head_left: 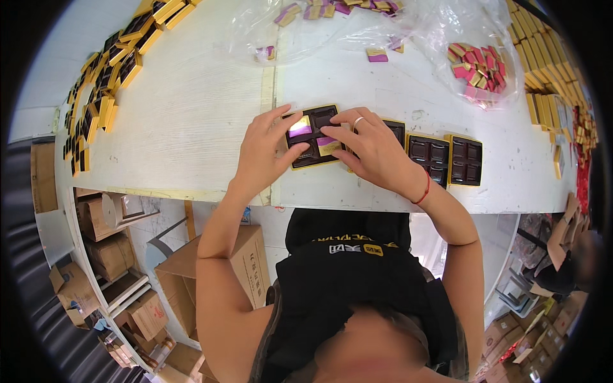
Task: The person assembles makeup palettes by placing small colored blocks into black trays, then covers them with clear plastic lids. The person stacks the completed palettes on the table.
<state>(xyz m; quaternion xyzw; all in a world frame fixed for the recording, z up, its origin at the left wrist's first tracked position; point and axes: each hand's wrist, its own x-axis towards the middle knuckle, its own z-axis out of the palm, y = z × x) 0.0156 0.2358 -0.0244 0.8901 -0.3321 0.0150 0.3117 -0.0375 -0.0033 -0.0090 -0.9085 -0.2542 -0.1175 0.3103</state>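
A shallow gold-edged box [324, 117] with a dark divided tray lies between my hands on the white table. Its upper-left compartment holds a purple-and-gold wrapped square [299, 126]; another wrapped square [328, 147] sits at the lower right. My left hand [263, 150] curls around the box's left side, thumb over the lower-left compartment and fingertips by the upper-left square. With fingertips above and thumb below, my right hand [375, 152], ringed and wearing a red cord, grips the lower-right square. Beside it stand similar trays [428, 153], partly covered by that hand.
Clear plastic bags hold purple-and-gold squares [319, 11] and red-and-gold squares [479, 69] at the back. Black-and-gold boxes [102, 83] line the far left; gold boxes [543, 48] stack at right. Cartons [220, 268] sit below the table edge. Another person's arm [562, 233] shows at right.
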